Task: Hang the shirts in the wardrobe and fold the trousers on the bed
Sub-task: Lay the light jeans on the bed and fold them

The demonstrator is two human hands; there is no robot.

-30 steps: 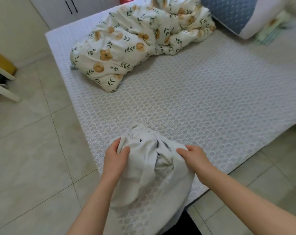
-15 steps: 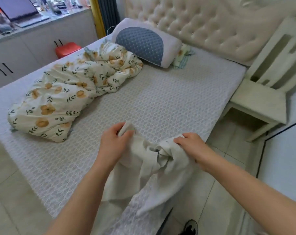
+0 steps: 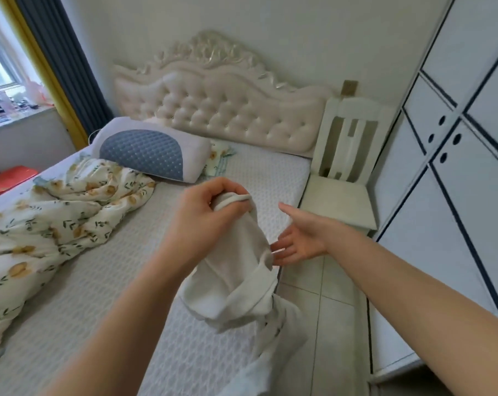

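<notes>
I hold the white garment (image 3: 236,270) bunched in the closed left hand (image 3: 202,215) above the bed (image 3: 105,295) edge, its length hanging downward, while the open, empty right hand (image 3: 297,241) sits just beside its right fold, nearer the wardrobe (image 3: 453,172).

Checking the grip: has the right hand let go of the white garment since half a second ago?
Yes. The right hand is open, off the white garment, toward the chair.
</notes>
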